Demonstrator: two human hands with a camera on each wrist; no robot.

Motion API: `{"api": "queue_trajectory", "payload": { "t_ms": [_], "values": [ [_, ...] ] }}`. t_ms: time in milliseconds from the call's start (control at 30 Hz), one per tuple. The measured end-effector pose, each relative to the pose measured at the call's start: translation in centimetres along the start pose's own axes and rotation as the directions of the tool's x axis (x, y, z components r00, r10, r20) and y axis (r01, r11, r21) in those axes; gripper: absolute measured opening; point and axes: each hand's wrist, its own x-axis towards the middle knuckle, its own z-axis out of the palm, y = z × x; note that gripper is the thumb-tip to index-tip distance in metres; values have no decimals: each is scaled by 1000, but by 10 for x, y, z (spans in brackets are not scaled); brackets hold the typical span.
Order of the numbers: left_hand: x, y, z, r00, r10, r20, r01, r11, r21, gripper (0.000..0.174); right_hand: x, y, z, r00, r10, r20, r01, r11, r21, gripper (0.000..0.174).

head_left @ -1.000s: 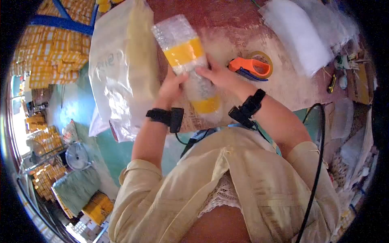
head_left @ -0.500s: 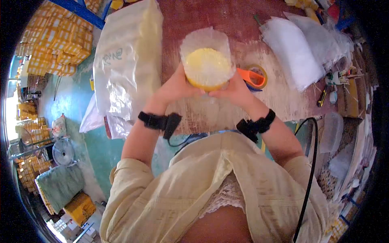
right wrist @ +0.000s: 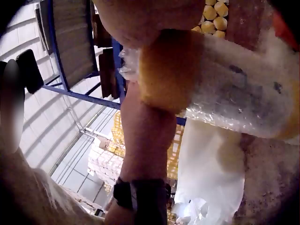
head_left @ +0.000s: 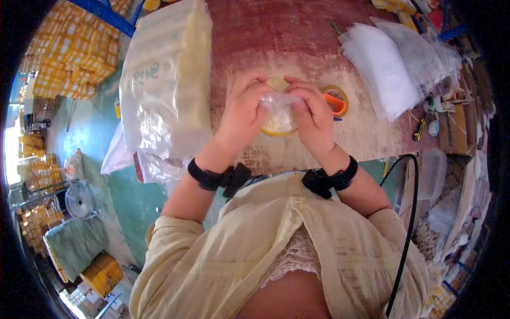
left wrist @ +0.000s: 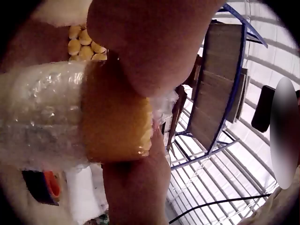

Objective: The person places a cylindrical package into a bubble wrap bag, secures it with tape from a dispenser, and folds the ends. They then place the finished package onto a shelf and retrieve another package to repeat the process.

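Observation:
Both hands meet over the end of a bubble-wrapped roll (head_left: 279,121), above the worn tabletop. The left hand (head_left: 245,109) curls its fingers over the wrap's left side, and the right hand (head_left: 312,112) does the same on the right. Crumpled clear wrap (head_left: 273,102) shows between the thumbs. In the left wrist view the roll (left wrist: 42,115) has a yellow tape band (left wrist: 117,117) near the gripped end; the left hand (left wrist: 154,42) covers part of it. The right wrist view shows the roll (right wrist: 243,84) under the right hand (right wrist: 154,18). Some fingertips are hidden.
On the table (head_left: 255,32), a large plastic-wrapped bundle (head_left: 164,80) lies to the left. An orange tape dispenser (head_left: 336,104) sits just beyond the right hand. Clear and white plastic bags (head_left: 382,72) and a yellow-black cutter (head_left: 419,129) are farther right.
The roll has swung from lying slanted to pointing its end toward the head camera, then come down slightly nearer the body. Both hands have moved from its sides onto the loose wrap at that end.

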Motion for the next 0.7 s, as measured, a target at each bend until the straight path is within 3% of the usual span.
{"api": "queue_trajectory", "payload": {
  "t_ms": [33, 133, 200, 300, 333, 433, 600, 633, 700],
  "values": [
    [1, 3, -1, 1000, -4, -7, 4, 994, 108, 20, 0, -3, 0, 999, 34, 16, -35, 998, 44, 13],
    [6, 6, -4, 1000, 22, 18, -23, 997, 70, 19, 7, -15, -3, 988, 96, 121, -113, 982, 150, 13],
    [10, -5, -5, 995, -39, 96, 48, 994, -93, 21, 14, -14, -9, 966, 79, 245, -128, 974, 188, 12],
    [17, -7, -8, 964, -212, 162, 248, 935, -254, 22, 28, -5, -12, 913, -52, 406, 6, 993, 115, 16],
    [20, -6, -9, 943, -282, 177, 325, 899, -294, 23, 29, -5, -11, 910, -19, 414, -32, 993, 115, 16],
    [29, -10, -18, 909, -249, 336, 330, 920, -212, 26, 34, -7, -6, 894, 88, 438, -158, 979, 126, 15],
    [22, -9, -6, 992, -74, 103, 72, 997, 18, 25, 38, -5, 3, 850, 386, 358, -446, 889, 101, 19],
    [18, -5, -5, 999, -21, 42, 17, 997, 79, 25, 39, -7, 5, 887, 342, 311, -367, 930, 22, 21],
    [8, 5, -7, 997, 38, -65, -39, 999, -7, 25, 41, -10, 8, 943, 240, 230, -210, 967, -148, 24]
  ]
}}
